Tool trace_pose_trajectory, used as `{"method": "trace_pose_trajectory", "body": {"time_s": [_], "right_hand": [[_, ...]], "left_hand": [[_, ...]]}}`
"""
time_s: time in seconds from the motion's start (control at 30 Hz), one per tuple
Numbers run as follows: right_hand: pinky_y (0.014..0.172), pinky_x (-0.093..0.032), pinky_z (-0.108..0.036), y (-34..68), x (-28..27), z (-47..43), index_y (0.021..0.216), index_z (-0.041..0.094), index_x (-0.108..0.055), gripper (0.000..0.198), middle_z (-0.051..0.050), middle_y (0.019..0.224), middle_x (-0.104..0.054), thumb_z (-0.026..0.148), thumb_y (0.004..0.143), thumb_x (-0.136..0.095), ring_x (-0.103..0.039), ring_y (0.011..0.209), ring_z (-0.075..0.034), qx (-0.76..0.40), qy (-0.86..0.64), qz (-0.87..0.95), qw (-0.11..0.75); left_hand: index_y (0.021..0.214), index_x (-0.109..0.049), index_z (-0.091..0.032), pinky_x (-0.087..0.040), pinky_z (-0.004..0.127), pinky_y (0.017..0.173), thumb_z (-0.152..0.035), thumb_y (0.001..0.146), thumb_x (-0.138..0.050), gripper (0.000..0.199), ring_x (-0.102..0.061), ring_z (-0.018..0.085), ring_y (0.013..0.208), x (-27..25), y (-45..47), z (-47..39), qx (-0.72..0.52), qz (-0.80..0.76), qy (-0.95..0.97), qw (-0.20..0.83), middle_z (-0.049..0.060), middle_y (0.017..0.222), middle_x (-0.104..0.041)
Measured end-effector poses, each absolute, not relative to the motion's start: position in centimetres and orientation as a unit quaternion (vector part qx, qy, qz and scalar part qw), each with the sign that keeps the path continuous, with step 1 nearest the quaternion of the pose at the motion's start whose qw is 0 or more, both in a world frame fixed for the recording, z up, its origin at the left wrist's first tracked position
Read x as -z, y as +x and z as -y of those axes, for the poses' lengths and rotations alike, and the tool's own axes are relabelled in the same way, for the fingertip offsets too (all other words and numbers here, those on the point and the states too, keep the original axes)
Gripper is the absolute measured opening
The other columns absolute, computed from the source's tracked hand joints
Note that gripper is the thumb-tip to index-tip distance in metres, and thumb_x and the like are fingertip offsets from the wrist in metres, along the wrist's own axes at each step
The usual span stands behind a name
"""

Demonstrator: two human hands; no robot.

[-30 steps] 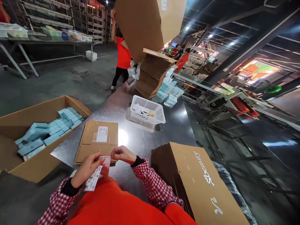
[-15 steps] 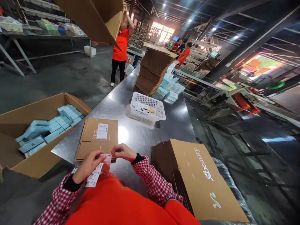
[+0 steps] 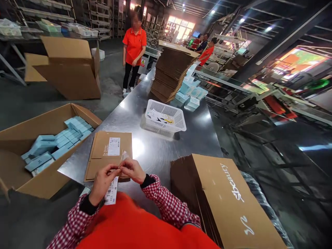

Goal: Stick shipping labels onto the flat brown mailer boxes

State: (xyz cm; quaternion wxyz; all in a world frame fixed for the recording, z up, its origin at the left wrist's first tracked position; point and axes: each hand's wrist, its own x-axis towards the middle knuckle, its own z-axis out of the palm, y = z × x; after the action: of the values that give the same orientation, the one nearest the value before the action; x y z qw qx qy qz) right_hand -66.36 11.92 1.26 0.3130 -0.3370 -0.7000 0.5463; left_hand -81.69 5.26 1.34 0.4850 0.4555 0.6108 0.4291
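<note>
Low in front of my chest, my left hand (image 3: 102,182) pinches a printed shipping label (image 3: 111,194) that hangs down below its fingers. My right hand (image 3: 132,170) meets it fingertip to fingertip in a pinch. From the right fingers a pale, thin piece (image 3: 125,155) sticks up; it looks like part of the label or its backing. Both hands are just over the near edge of a flat cardboard box (image 3: 97,152), which carries a white label (image 3: 114,146) stuck on its top.
A metal table (image 3: 153,148) bears a white basket (image 3: 181,119), a tall cardboard stack (image 3: 172,71), light-blue boxes (image 3: 193,102) and flat cartons (image 3: 220,193) at right. An open carton (image 3: 38,188) of blue boxes stands left. Beyond are a tilted carton (image 3: 70,77) and a person (image 3: 135,45).
My hands have come together, and the label has turned in my fingers, with a pale piece now rising above the right hand. The large carton overhead has dropped to the floor area at left.
</note>
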Motion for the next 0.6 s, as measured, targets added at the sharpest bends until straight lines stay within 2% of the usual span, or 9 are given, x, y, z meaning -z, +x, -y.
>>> {"method": "trace_pose_trajectory", "body": {"time_s": [0.1, 0.2, 0.33, 0.4, 0.5, 0.6], "right_hand": [[0.057, -0.037, -0.023, -66.3, -1.1, -12.7, 0.075, 0.016, -0.062, 0.013, 0.001, 0.069, -0.056, 0.028, 0.079, -0.059, -0.047, 0.062, -0.010, -0.530, -0.311, 0.725, 0.311], [0.059, -0.041, -0.024, -66.3, 0.1, -13.8, 0.076, 0.017, -0.060, 0.016, 0.001, 0.070, -0.057, 0.033, 0.078, -0.061, -0.051, 0.062, -0.011, -0.611, -0.307, 0.656, 0.319], [0.059, -0.044, -0.025, -66.2, 2.1, -17.2, 0.074, 0.018, -0.053, 0.021, 0.001, 0.070, -0.057, 0.038, 0.077, -0.060, -0.054, 0.064, -0.012, -0.702, -0.309, 0.556, 0.322], [0.063, -0.043, -0.025, -66.0, 2.9, -20.2, 0.073, 0.018, -0.053, 0.017, 0.001, 0.072, -0.056, 0.032, 0.078, -0.060, -0.053, 0.068, -0.012, -0.657, -0.336, 0.582, 0.341], [0.070, -0.042, -0.025, -65.5, 3.8, -25.8, 0.071, 0.017, -0.057, 0.005, 0.001, 0.075, -0.054, 0.018, 0.076, -0.059, -0.050, 0.073, -0.011, -0.529, -0.386, 0.671, 0.347], [0.073, -0.041, -0.026, -65.1, 5.0, -31.1, 0.071, 0.017, -0.060, 0.009, 0.001, 0.075, -0.052, 0.009, 0.074, -0.058, -0.048, 0.074, -0.012, -0.466, -0.404, 0.722, 0.314]], "left_hand": [[0.086, -0.068, -0.014, -0.045, 0.022, 0.045, -0.054, 0.070, -0.063, 0.043, -0.062, 0.015, 0.052, -1.5, -82.1, -6.1, -0.426, -0.614, 0.453, 0.486, 0.002, 0.065, -0.069], [0.082, -0.070, -0.014, -0.044, 0.022, 0.042, -0.055, 0.072, -0.061, 0.043, -0.060, 0.015, 0.046, -1.5, -82.1, -7.2, -0.424, -0.625, 0.470, 0.457, 0.002, 0.059, -0.068], [0.085, -0.070, -0.016, -0.050, 0.024, 0.052, -0.052, 0.077, -0.057, 0.040, -0.064, 0.016, 0.057, -0.1, -81.3, -9.6, -0.450, -0.656, 0.488, 0.360, 0.004, 0.070, -0.072], [0.089, -0.070, -0.017, -0.052, 0.026, 0.062, -0.049, 0.080, -0.055, 0.036, -0.067, 0.018, 0.068, 1.2, -80.7, -11.6, -0.458, -0.667, 0.501, 0.306, 0.006, 0.080, -0.073], [0.092, -0.068, -0.018, -0.052, 0.030, 0.075, -0.042, 0.084, -0.050, 0.032, -0.067, 0.020, 0.083, 3.2, -79.7, -15.5, -0.457, -0.678, 0.527, 0.231, 0.008, 0.093, -0.073], [0.093, -0.067, -0.017, -0.050, 0.032, 0.083, -0.033, 0.087, -0.046, 0.027, -0.066, 0.021, 0.092, 4.9, -78.7, -19.7, -0.429, -0.690, 0.557, 0.172, 0.009, 0.100, -0.072]]}}
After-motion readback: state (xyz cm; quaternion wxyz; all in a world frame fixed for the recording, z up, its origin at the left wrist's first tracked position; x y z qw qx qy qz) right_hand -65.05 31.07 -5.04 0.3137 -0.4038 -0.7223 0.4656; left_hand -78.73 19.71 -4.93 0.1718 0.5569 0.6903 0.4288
